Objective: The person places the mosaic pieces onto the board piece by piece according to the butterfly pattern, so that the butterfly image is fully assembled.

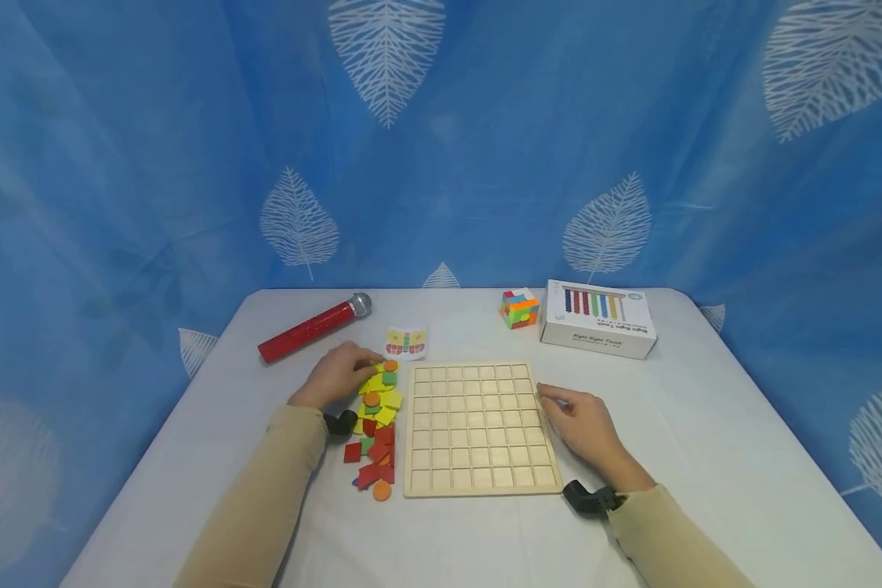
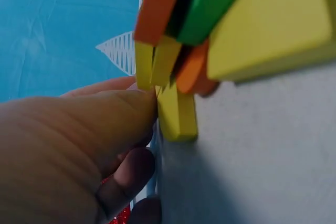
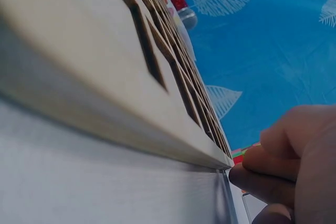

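At the top of a pile of flat coloured tiles (image 1: 385, 415), my left hand (image 1: 340, 374) has thumb and forefinger together. In the left wrist view their tips pinch the edge of a thin yellow tile (image 2: 144, 62), with orange, green and other yellow tiles crowded around it. A wooden grid board (image 1: 481, 492) with bare square cells lies right of the pile. My right hand (image 1: 573, 416) rests at the board's right edge, fingers loosely bent and fingertips right at the rim, nothing in them.
A small picture card (image 1: 406, 344) with a coloured butterfly-like pattern lies above the pile. Behind it is a red microphone (image 1: 312, 329) with a silver head. A puzzle cube (image 1: 519, 309) and a white box (image 1: 599, 318) stand at the back right. Blue leaf-patterned cloth hangs behind the table.
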`<state>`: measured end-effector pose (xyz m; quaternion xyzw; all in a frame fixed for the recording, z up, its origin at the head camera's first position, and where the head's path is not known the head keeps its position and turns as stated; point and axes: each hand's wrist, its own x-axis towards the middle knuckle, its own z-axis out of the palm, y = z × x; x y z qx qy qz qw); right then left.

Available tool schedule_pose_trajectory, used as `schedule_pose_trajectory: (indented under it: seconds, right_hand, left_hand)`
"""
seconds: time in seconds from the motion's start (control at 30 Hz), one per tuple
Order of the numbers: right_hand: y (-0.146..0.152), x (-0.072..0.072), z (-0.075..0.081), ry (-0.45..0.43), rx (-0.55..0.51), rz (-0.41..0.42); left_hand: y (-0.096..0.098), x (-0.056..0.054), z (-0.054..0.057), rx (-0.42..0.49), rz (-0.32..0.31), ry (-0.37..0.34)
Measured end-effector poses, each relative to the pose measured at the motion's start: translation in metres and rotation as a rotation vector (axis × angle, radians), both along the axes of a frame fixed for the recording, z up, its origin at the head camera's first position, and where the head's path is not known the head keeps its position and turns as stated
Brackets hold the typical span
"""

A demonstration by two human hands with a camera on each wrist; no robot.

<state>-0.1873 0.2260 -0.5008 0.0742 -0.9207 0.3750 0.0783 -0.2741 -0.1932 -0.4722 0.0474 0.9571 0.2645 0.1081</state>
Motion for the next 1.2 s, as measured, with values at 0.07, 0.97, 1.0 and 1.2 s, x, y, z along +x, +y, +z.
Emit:
schedule_pose_trajectory:
  seconds: [0.07, 0.97, 1.0, 1.2]
  right_hand:
    - [-0.001, 0.001, 0.000, 0.000, 0.014, 0.008]
    - [-0.005, 0.001, -0.004, 0.029, 0.140, 0.073]
    - [-0.005, 0.001, -0.003, 0.028, 0.141, 0.073]
    - [-0.004, 0.001, -0.001, 0.024, 0.148, 0.078]
  left_hand:
    - [0.001, -0.001, 0.000, -0.006, -0.008, 0.009]
    - [0.007, 0.020, 0.013, 0.196, 0.160, 0.112]
    - [0.014, 0.023, 0.017, 0.193, 0.144, 0.119]
    - [0.058, 0.042, 0.033, 0.103, 0.060, 0.148]
